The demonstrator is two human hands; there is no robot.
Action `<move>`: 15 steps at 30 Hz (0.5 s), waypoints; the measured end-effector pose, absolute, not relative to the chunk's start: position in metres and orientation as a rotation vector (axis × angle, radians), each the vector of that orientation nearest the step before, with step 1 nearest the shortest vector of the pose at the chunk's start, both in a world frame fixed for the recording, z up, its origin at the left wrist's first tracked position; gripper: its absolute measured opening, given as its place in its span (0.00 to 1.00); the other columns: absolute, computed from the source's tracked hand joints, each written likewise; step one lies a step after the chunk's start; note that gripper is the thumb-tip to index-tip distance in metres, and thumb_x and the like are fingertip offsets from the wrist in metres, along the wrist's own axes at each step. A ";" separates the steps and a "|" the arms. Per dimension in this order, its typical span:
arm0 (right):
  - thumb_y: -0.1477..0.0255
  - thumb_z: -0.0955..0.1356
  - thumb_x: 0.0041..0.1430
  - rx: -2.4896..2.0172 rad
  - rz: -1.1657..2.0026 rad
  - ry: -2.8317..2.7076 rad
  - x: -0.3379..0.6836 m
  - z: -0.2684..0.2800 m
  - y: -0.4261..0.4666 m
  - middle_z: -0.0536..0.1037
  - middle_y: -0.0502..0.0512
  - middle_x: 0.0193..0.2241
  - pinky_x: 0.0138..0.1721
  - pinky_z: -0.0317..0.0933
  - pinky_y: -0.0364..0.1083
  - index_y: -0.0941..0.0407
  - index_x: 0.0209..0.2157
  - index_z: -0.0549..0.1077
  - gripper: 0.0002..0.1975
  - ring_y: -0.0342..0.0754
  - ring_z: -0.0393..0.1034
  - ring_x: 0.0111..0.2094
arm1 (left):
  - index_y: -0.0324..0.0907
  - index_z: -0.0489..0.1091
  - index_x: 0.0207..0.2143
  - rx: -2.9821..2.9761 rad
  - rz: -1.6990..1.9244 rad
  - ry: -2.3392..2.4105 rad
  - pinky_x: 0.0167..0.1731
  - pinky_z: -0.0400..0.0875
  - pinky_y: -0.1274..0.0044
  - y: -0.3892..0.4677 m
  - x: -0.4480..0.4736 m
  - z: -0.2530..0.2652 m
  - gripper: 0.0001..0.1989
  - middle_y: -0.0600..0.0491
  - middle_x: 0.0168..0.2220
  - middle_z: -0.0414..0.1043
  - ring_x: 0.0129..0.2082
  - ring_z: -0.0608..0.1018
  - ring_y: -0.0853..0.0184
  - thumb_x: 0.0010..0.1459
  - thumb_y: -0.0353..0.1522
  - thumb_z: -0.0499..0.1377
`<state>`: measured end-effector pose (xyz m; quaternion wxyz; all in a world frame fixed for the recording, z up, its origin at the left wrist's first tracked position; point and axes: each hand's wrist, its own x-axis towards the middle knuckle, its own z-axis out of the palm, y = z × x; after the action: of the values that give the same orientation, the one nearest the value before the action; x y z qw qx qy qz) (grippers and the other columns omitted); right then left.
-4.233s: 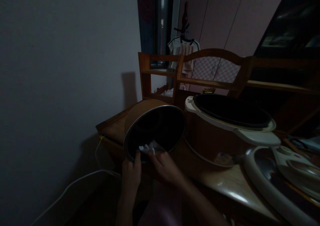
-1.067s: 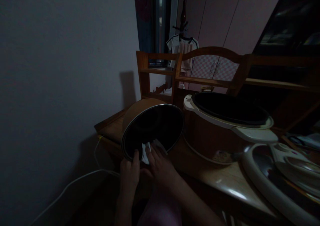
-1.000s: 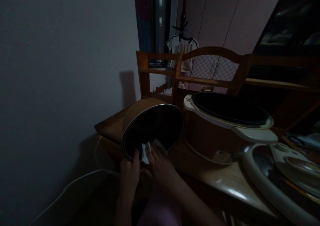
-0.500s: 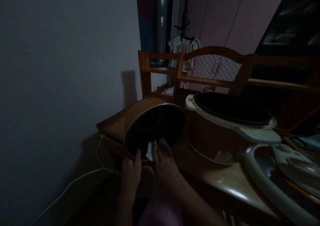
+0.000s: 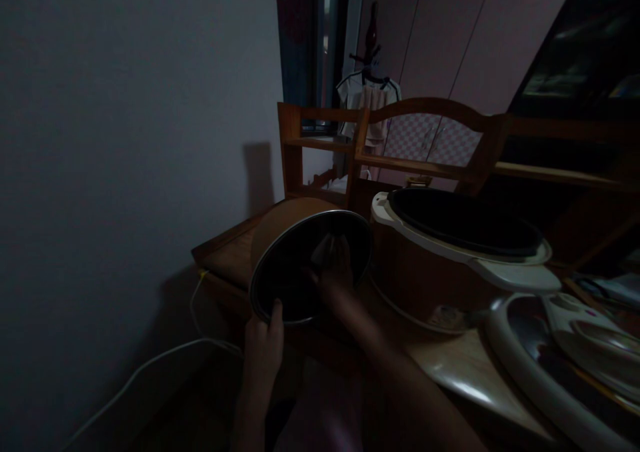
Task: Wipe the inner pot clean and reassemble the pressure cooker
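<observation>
A round inner cooking pot (image 5: 280, 229), tan outside and dark inside, lies tilted on its side with its mouth facing me. My left hand (image 5: 265, 335) grips the lower rim, thumb over the inner edge and fingers under the outside. Inside the pot, my right hand (image 5: 337, 272) presses a white tissue (image 5: 323, 249) against the dark inner wall at the right. Its fingers are dim and slightly blurred. Just right of the pot stands a brown cooker body (image 5: 425, 279) with a pale rim and a dark, open top.
On the wooden desk (image 5: 450, 365), a cooker lid (image 5: 560, 352) lies at the right front. A wooden shelf frame (image 5: 425, 165) rises behind. A white cable (image 5: 165, 352) hangs at the left, beside the wall (image 5: 140, 139). Clothes (image 5: 370, 102) hang farther back.
My right hand has moved with the tissue from the lower rim up and deeper into the pot. My left hand keeps its hold, and the pot has barely shifted.
</observation>
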<state>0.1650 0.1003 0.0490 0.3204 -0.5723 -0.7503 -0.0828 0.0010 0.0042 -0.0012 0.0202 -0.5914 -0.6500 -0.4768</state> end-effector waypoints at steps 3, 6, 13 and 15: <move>0.57 0.71 0.62 -1.564 -0.200 -2.002 0.158 0.043 0.095 0.56 0.77 0.65 0.67 0.41 0.64 0.70 0.66 0.56 0.42 0.66 0.46 0.67 | 0.36 0.77 0.40 -1.849 -1.415 -1.999 0.36 0.73 0.66 0.003 0.003 -0.002 0.20 0.43 0.25 0.73 0.30 0.77 0.55 0.59 0.35 0.48; 0.69 0.65 0.68 -1.526 -0.108 -2.368 0.151 0.046 0.076 0.71 0.72 0.55 0.64 0.42 0.69 0.61 0.61 0.67 0.23 0.66 0.62 0.60 | 0.37 0.77 0.40 -1.894 -1.322 -1.979 0.35 0.72 0.68 0.004 0.006 -0.004 0.20 0.43 0.25 0.73 0.30 0.77 0.57 0.60 0.33 0.46; 0.67 0.57 0.74 -1.284 0.051 -2.629 0.129 0.059 0.054 0.67 0.72 0.59 0.57 0.58 0.61 0.59 0.64 0.62 0.22 0.61 0.64 0.59 | 0.35 0.77 0.43 -1.905 -1.246 -1.916 0.33 0.72 0.67 0.009 0.005 -0.008 0.23 0.38 0.31 0.77 0.30 0.77 0.55 0.61 0.33 0.43; 0.68 0.54 0.75 -1.139 0.097 -2.596 0.129 0.054 0.056 0.61 0.71 0.63 0.62 0.53 0.59 0.62 0.63 0.63 0.22 0.58 0.55 0.64 | 0.35 0.77 0.43 -1.870 -1.264 -1.914 0.33 0.72 0.68 0.009 0.006 -0.008 0.22 0.39 0.31 0.77 0.30 0.77 0.56 0.61 0.33 0.44</move>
<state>0.1285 0.0564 0.0541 0.1521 -0.3967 -0.9046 0.0339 0.0057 0.0089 -0.0076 0.0909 -0.6292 -0.6441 -0.4254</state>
